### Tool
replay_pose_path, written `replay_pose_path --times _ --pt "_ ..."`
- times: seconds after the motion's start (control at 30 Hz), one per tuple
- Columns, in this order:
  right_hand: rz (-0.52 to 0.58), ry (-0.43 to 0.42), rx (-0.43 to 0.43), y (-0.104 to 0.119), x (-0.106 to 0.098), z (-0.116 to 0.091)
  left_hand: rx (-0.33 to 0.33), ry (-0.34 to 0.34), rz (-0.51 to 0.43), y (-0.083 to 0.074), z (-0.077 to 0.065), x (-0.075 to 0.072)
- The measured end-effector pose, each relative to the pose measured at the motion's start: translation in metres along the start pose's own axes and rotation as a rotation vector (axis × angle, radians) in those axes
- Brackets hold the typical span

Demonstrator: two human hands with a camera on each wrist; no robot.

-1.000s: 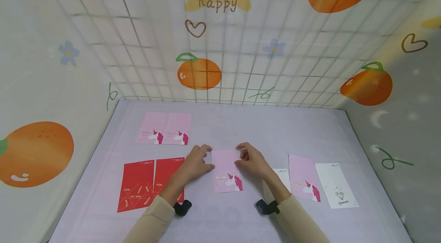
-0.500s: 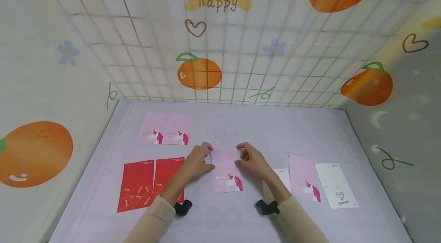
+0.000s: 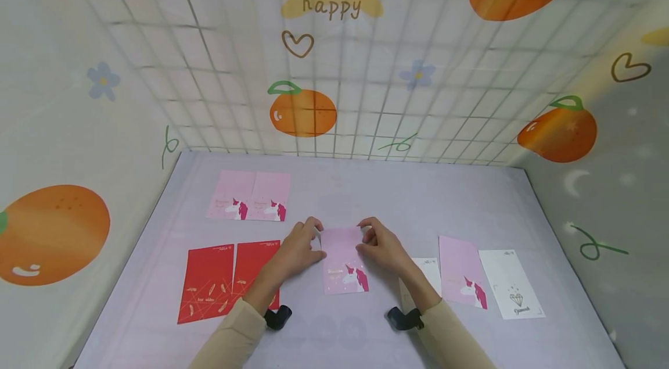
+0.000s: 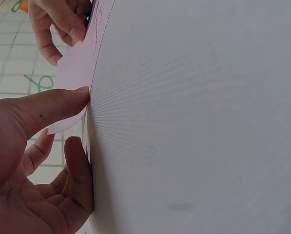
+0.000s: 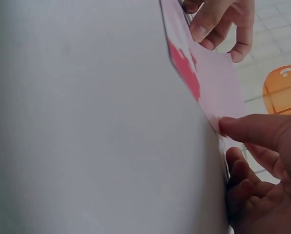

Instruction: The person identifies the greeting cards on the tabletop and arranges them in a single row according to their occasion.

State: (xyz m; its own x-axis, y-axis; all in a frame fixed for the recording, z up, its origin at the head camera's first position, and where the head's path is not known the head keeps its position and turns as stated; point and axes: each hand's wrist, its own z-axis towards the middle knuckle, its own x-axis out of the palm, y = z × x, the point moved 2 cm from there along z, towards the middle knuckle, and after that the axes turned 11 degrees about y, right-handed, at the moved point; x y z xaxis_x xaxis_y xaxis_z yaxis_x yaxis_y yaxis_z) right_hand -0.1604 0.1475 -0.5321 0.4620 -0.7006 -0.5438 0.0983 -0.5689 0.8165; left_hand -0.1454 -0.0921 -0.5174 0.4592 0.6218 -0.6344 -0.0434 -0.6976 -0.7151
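Both hands, left (image 3: 299, 247) and right (image 3: 380, 244), pinch the top corners of a pink card (image 3: 343, 260) lying mid-frame on the table (image 3: 418, 200). It looks thin, light and bendy; edges suit a hold. Red cards (image 3: 227, 280) lie lower left, a white card (image 3: 512, 283) lower right.

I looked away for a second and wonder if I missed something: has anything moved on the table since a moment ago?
Nothing visibly changed. The left hand and right hand still pinch the top corners of the pink unicorn card, and the other cards lie where they were.
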Motion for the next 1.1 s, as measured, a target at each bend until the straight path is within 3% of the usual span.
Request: replay_pose_path --times 1.1 --pt "0.110 -0.134 -0.055 0.0062 0.0060 -0.0045 -0.008 -0.010 -0.016 -0.0020 -0.0024 -0.0001"
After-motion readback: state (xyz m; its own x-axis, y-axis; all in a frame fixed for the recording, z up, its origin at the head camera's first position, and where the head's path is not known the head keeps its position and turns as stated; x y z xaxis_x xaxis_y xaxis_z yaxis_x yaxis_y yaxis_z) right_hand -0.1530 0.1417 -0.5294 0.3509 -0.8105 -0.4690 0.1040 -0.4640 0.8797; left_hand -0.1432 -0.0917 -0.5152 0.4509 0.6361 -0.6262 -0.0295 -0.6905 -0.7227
